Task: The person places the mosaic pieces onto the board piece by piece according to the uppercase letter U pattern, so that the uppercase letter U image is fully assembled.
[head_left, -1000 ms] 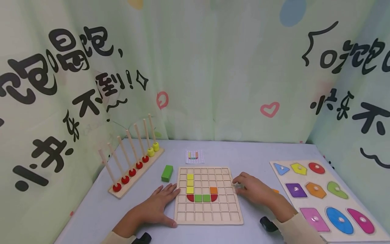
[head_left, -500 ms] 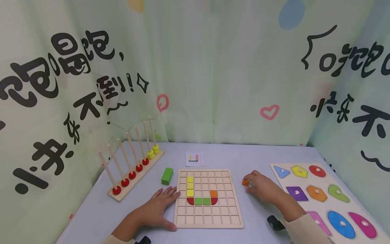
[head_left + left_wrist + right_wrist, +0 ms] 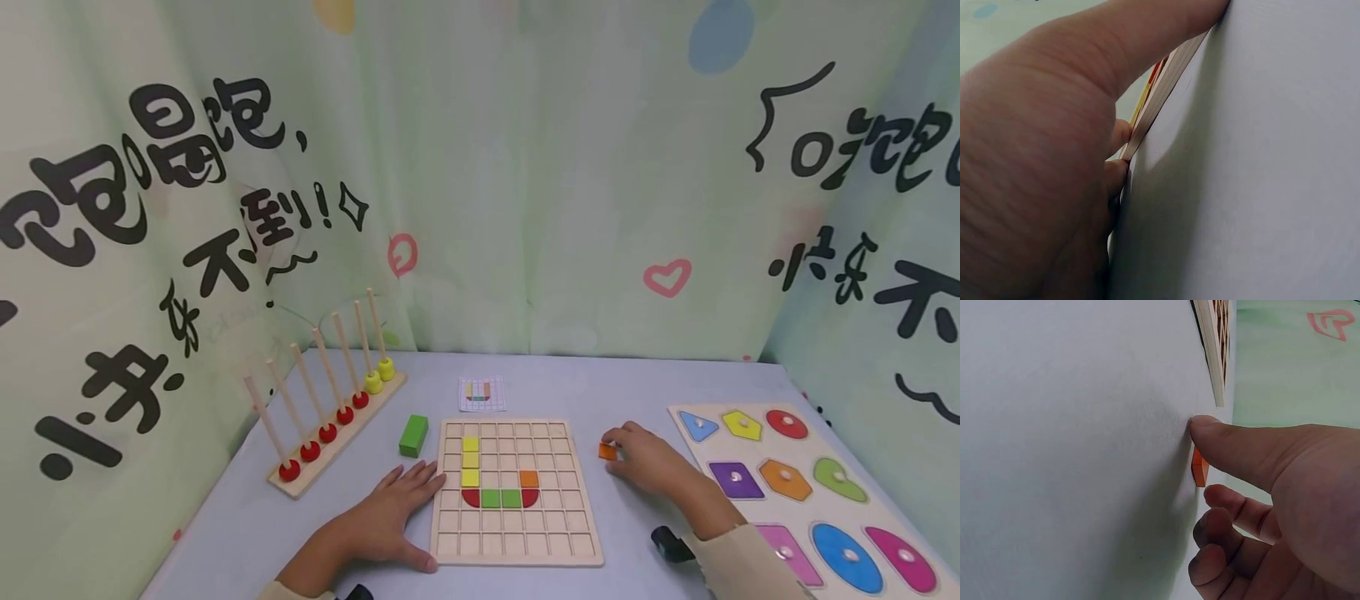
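Observation:
A wooden grid board [image 3: 517,537] lies flat on the table, with yellow, green, red and orange pieces forming a U in its cells. My left hand [image 3: 393,517] spreads along the board's left edge, thumb at the near corner; in the left wrist view, the hand [image 3: 1041,137] touches the board's side edge [image 3: 1166,87]. To the right of the board, my right hand [image 3: 651,460] pinches a small orange block [image 3: 607,451] at its fingertips. In the right wrist view, the thumb partly covers the orange block [image 3: 1199,469], low over the tabletop, and the other fingers are curled.
A green block [image 3: 413,436] lies left of the board's far corner. Behind the board is a small pattern card [image 3: 482,394]. A peg rack [image 3: 337,437] with red and yellow beads stands at left. At right lies a shape puzzle board [image 3: 697,450] with knobbed pieces.
My right hand has moved rightward, away from the board's right edge, and the orange block now shows at its fingertips. The left hand has stayed at the board's left edge.

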Action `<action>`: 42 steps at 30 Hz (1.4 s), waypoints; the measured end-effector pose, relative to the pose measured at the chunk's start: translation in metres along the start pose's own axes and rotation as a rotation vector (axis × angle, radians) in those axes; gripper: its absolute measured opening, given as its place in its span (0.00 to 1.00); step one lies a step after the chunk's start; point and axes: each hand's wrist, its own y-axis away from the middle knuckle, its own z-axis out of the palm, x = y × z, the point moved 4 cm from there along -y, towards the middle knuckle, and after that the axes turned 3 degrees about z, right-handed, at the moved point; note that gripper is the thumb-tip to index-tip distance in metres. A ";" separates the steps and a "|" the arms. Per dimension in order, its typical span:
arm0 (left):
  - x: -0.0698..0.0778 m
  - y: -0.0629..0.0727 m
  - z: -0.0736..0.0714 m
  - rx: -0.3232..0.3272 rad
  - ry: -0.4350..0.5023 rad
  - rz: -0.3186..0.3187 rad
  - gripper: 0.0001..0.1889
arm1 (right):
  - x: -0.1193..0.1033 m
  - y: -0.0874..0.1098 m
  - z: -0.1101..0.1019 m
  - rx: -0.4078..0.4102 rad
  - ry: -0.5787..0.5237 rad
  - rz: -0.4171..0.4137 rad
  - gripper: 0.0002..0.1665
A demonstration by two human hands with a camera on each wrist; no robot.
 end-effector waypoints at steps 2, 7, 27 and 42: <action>0.001 0.000 0.000 0.001 -0.003 0.004 0.62 | 0.000 0.000 0.000 -0.002 0.003 -0.005 0.23; 0.002 0.000 -0.001 -0.005 -0.006 -0.007 0.62 | 0.000 0.000 0.001 0.002 -0.011 0.003 0.20; 0.003 0.001 -0.002 0.007 -0.012 -0.001 0.63 | -0.010 0.000 -0.002 0.038 -0.044 -0.086 0.12; 0.001 0.001 0.000 -0.010 0.005 -0.013 0.63 | -0.013 0.005 0.002 0.022 -0.037 -0.158 0.11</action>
